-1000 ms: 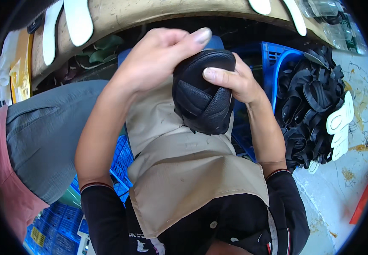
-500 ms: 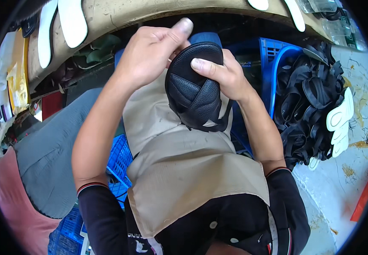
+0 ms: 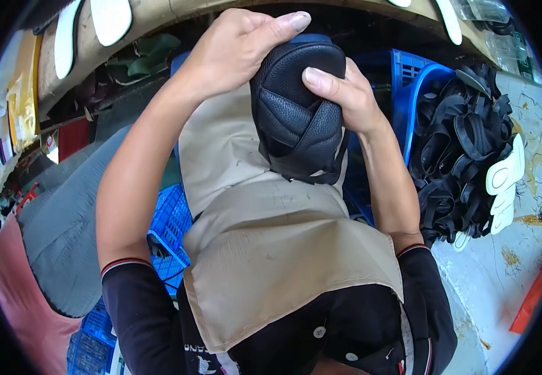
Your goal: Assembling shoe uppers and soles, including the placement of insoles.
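Note:
A black sandal (image 3: 293, 119) with wide, crossed, pebbled straps is held over my aproned lap, its rounded end pointing away from me. My right hand (image 3: 355, 94) grips its right side, thumb pressed flat on the insole and the fingers wrapped behind. At the far left edge of the sandal is my left hand (image 3: 236, 53). Its fingers curl behind the rim, mostly hidden, while its thumb sticks out above the edge. The sandal's underside cannot be seen.
To the right stands a blue crate (image 3: 411, 119) heaped with black strap uppers (image 3: 465, 144); white insole shapes (image 3: 505, 175) lie at its side. White sole pieces (image 3: 111, 22) rest on the curved bench (image 3: 165, 25) ahead. Another person's grey-clad leg (image 3: 65, 231) is close on my left.
Both hands and the sandal have shifted slightly away from me, and the sandal has tilted so its rounded end looks foreshortened. The left hand has moved a little outward along the edge.

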Demonstrator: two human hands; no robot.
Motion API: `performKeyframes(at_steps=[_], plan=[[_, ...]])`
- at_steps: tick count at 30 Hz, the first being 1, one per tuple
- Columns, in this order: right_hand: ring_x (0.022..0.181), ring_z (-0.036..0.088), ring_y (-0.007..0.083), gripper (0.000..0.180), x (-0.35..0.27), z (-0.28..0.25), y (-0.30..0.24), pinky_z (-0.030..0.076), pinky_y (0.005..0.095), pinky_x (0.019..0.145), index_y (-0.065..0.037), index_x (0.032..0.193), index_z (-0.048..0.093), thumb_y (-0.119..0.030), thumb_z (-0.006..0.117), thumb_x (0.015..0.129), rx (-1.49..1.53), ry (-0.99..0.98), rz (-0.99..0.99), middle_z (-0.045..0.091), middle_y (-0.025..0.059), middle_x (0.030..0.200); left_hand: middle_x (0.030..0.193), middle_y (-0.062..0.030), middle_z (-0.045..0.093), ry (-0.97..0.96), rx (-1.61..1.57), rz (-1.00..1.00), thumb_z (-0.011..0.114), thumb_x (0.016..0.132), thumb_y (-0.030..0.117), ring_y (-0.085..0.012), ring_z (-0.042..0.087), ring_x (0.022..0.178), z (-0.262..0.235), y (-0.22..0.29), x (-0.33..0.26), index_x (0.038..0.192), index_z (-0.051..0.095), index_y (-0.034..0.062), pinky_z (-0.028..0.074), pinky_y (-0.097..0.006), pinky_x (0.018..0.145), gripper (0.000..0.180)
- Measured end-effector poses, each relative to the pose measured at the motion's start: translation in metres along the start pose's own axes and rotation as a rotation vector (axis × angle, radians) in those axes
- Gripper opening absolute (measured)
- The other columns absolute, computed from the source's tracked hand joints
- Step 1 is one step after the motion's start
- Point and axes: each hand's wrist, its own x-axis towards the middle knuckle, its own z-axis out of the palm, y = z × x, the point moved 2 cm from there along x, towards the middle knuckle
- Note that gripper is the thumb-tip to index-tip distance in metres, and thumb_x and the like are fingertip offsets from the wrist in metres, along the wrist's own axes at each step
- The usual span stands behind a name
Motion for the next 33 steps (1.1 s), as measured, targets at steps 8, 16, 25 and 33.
performKeyframes(at_steps=[8,16,25,33], plan=[[0.071,0.059,0.0125,0.024,0.006,-0.005,0.007,0.048,0.0240,0.067,0.002,0.093,0.069,-0.022,0.064,0.093,0.029,0.024,-0.001,0.068,0.0051,0.083,0.066,-0.0008,0.061,0.121,-0.177,-0.098,0.064,0.098,0.034,-0.0071,0.053,0.061,0.019,-0.026,-0.004,0.080,0.069,-0.0013,0.044,-0.022,0.056,0.040],[0.073,0.058,0.0120,0.023,0.017,-0.013,0.006,0.048,0.0246,0.069,0.002,0.095,0.068,-0.020,0.061,0.095,0.074,-0.013,-0.008,0.068,0.0056,0.086,0.078,-0.0033,0.068,0.087,-0.319,0.051,0.063,0.099,0.029,-0.0071,0.057,0.069,0.020,-0.036,0.011,0.096,0.071,-0.0030,0.046,-0.021,0.061,0.033],[0.079,0.061,0.0125,0.025,-0.004,-0.022,0.025,0.050,0.0241,0.072,0.002,0.102,0.068,-0.021,0.059,0.097,0.109,0.170,0.072,0.068,0.0072,0.092,0.084,-0.0024,0.069,0.141,-0.006,-0.283,0.060,0.100,0.024,-0.0074,0.057,0.069,0.035,-0.052,-0.029,0.104,0.070,-0.0026,0.046,-0.022,0.061,0.028],[0.085,0.068,0.0179,0.034,-0.011,-0.029,0.033,0.056,0.0284,0.078,0.002,0.115,0.065,-0.027,0.056,0.099,0.209,0.237,0.145,0.071,0.0119,0.101,0.079,-0.0005,0.064,0.183,-0.451,-0.082,0.057,0.101,0.021,-0.0073,0.051,0.068,0.063,-0.068,-0.009,0.095,0.068,-0.0023,0.043,-0.023,0.063,0.026]])
